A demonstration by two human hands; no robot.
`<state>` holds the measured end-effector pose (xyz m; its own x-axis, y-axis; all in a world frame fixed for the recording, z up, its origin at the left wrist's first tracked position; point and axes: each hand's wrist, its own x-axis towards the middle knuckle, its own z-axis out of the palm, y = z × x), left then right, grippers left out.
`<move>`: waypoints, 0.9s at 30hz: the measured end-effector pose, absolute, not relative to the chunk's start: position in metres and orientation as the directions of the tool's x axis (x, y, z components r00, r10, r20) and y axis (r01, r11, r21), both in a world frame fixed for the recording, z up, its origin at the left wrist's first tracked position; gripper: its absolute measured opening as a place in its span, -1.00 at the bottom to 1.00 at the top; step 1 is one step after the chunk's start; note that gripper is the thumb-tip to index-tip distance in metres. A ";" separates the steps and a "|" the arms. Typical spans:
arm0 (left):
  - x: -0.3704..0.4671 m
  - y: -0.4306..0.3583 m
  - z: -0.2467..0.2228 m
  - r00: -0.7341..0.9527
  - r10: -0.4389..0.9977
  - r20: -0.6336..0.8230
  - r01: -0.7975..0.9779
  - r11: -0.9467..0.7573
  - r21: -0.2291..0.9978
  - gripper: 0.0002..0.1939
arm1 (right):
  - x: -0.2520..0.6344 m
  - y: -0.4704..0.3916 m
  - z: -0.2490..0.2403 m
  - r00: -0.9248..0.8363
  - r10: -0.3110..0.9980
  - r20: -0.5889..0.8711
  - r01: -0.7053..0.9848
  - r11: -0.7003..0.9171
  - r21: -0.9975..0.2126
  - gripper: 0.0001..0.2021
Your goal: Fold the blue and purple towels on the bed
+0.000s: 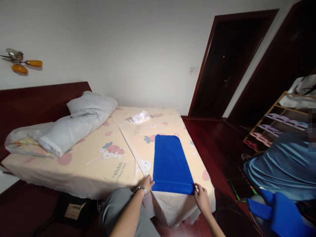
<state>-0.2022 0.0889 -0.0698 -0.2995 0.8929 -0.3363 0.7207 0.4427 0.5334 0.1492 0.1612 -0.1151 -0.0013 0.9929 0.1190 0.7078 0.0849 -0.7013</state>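
Hands grip the near edge of the blue cloth (pixel 171 162), one at each corner: your left hand (pixel 147 183) pinches the corner at 7 o'clock, your right hand (pixel 201 198) the corner at 5 o'clock, fingers closed on the fabric. That near edge is folded over into a narrow band. The cloth lies flat on the bed (pixel 93 164), near its foot end, stretching away from you toward 12 o'clock. A grey pillow (pixel 81 121) sits at 10 o'clock by the headboard, and a small white bundle (pixel 139 117) lies beyond the cloth at 12 o'clock. At 3 o'clock a shelf (pixel 278 121) stands by the wall, and more blue fabric (pixel 283 214) lies at 4 o'clock, well apart from the bed.
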 end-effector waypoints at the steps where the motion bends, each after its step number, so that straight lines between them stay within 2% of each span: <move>1: -0.204 0.086 -0.066 -0.247 0.929 -0.275 0.782 0.359 0.510 -0.89 | 0.153 0.161 -0.114 -0.033 0.987 0.156 0.765 0.125 -0.632 -0.52; 3: -0.207 0.081 -0.058 -0.122 0.974 -0.190 0.862 0.199 0.466 -0.78 | 0.161 0.160 -0.113 -0.158 0.967 0.202 0.820 0.243 -0.519 -0.51; 5: -0.208 0.077 -0.053 -0.013 0.984 -0.180 0.913 0.085 0.399 -0.56 | 0.170 0.161 -0.115 -0.332 0.918 0.214 0.797 0.395 -0.457 -0.42; 7: -0.206 0.076 -0.049 0.032 0.980 -0.197 0.947 0.034 0.321 -0.41 | 0.177 0.164 -0.120 -0.460 0.868 0.187 0.751 0.493 -0.440 -0.31; 9: -0.202 0.078 -0.045 0.008 0.981 -0.195 0.962 0.045 0.269 -0.39 | 0.182 0.168 -0.125 -0.507 0.849 0.148 0.725 0.513 -0.460 -0.32; 11: -0.197 0.080 -0.042 -0.008 0.985 -0.172 0.966 0.052 0.255 -0.40 | 0.185 0.173 -0.128 -0.506 0.853 0.130 0.703 0.495 -0.510 -0.40; 14: -0.193 0.083 -0.037 0.066 0.986 -0.155 0.962 -0.022 0.270 -0.44 | 0.184 0.181 -0.124 -0.450 0.887 0.106 0.659 0.409 -0.631 -0.51; 18: -0.193 0.083 -0.038 0.136 0.981 -0.136 0.946 -0.088 0.312 -0.67 | 0.180 0.189 -0.114 -0.360 0.932 0.039 0.587 0.259 -0.767 -0.53; 22: -0.192 0.085 -0.045 0.029 0.991 -0.134 0.945 0.016 0.327 -0.78 | 0.182 0.192 -0.117 -0.342 0.939 0.035 0.520 0.220 -0.825 -0.54; 27: -0.190 0.094 -0.050 -0.110 0.989 -0.096 0.902 0.140 0.408 -0.72 | 0.185 0.190 -0.124 -0.286 0.958 0.013 0.473 0.153 -0.868 -0.54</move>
